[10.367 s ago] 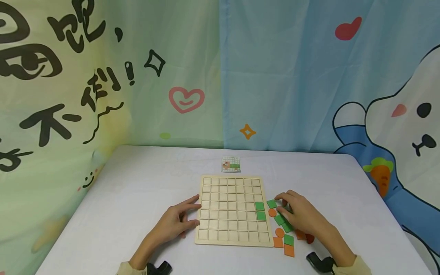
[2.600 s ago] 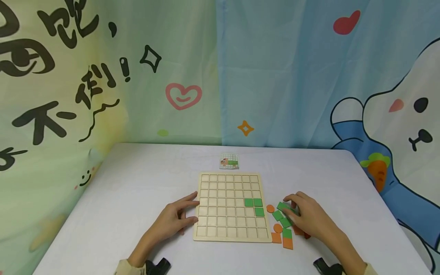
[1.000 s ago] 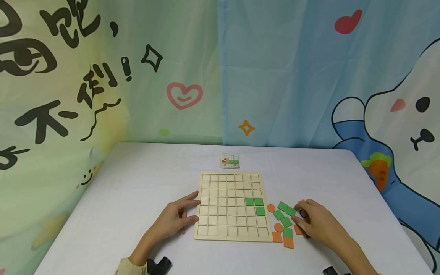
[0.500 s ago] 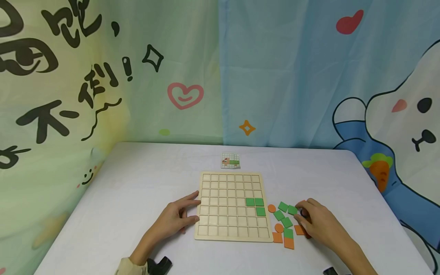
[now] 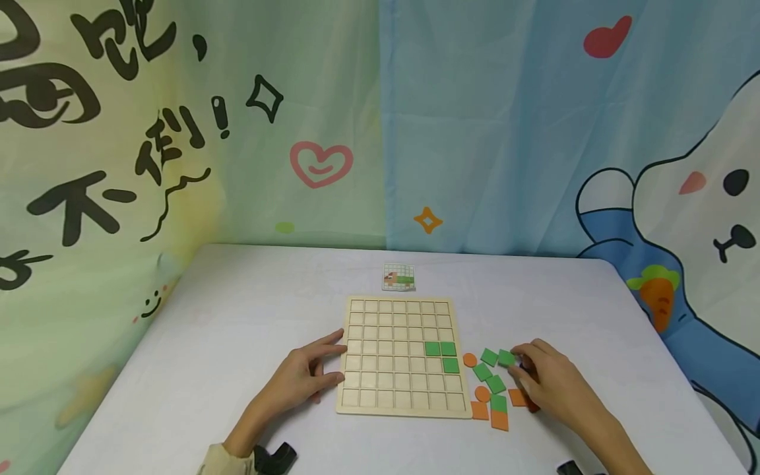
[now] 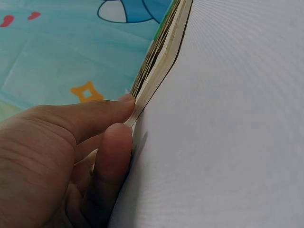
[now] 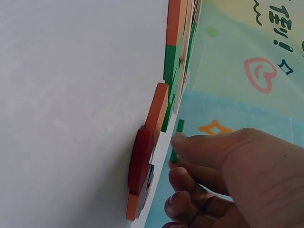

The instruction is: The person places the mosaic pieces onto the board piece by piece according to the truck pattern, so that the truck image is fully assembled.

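Note:
A pale wooden grid board (image 5: 386, 369) lies on the table, three green square tiles (image 5: 448, 348) set in cells near its right edge. My left hand (image 5: 303, 376) touches the board's left edge with its fingertips; in the left wrist view, thumb (image 6: 114, 147) and finger (image 6: 114, 110) meet that edge. My right hand (image 5: 552, 379) pinches a green square tile (image 5: 506, 358) between thumb and finger. In the right wrist view this tile (image 7: 180, 127) stands clear of the table. Loose green tiles (image 5: 495, 384) and orange pieces (image 5: 499, 421) lie between board and right hand.
A small picture card (image 5: 398, 277) with a coloured grid pattern lies beyond the board. A dark red piece (image 7: 140, 159) lies under the right hand, beside an orange tile (image 7: 156, 107). Orange discs (image 5: 482, 394) sit near the board. A printed curtain (image 5: 475, 132) hangs behind the table.
Since the oldest frame, the board has gained a green tile. Lately my right hand has gone from above the pile's right side to pinching and raising a green tile. My left hand stays put.

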A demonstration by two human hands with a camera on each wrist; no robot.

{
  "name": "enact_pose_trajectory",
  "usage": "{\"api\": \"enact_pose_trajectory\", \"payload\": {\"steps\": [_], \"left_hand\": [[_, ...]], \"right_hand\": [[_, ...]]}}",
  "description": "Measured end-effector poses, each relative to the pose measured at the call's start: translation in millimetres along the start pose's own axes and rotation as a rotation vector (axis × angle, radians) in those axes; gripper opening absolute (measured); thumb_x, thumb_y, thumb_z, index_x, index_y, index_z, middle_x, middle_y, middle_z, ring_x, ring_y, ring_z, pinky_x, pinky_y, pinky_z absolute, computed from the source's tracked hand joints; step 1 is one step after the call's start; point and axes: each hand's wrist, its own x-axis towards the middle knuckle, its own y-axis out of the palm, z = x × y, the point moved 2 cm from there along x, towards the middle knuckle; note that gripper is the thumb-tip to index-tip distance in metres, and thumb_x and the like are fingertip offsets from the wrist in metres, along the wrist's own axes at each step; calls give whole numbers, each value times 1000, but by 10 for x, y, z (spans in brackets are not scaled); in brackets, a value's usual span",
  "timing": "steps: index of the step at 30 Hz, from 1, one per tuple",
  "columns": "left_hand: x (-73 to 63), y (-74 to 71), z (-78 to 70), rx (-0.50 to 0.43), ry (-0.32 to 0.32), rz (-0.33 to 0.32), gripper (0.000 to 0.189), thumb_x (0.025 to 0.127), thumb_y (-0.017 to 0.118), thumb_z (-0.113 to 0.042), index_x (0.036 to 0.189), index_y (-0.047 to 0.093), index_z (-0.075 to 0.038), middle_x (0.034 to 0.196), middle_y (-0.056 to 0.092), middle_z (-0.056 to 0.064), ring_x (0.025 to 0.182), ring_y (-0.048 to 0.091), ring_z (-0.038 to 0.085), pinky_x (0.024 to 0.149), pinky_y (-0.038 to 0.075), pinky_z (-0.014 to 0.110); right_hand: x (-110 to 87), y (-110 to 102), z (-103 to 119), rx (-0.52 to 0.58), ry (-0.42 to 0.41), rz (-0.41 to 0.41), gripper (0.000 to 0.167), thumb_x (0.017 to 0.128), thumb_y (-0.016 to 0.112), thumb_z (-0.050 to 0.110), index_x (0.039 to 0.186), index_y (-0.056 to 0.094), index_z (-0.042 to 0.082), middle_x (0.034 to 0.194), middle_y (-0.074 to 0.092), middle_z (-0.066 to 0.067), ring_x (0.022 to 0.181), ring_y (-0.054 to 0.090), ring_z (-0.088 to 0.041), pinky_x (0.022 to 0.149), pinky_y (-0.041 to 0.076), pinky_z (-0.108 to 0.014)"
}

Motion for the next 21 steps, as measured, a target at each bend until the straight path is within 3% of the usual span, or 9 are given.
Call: {"api": "enact_pose_trajectory", "payload": {"steps": [11, 21], "left_hand": [[-3, -1, 5, -2, 4, 1, 54, 93, 83, -20, 143, 66, -9, 169, 45, 9, 45, 58, 11, 58, 52, 24], [-3, -8, -3, -5, 11, 3, 53, 93, 83, -19, 143, 66, -8, 168, 45, 9, 45, 58, 9, 56, 52, 24]], "right_hand": [[103, -4, 246, 35, -32, 1, 31, 95, 79, 21, 122, 73, 5, 94, 61, 2, 76, 49, -10, 64, 43, -23], [155, 98, 468, 84, -170, -9, 24, 96, 79, 17, 117, 74, 7, 91, 59, 7, 72, 45, -2, 63, 42, -20]]}}
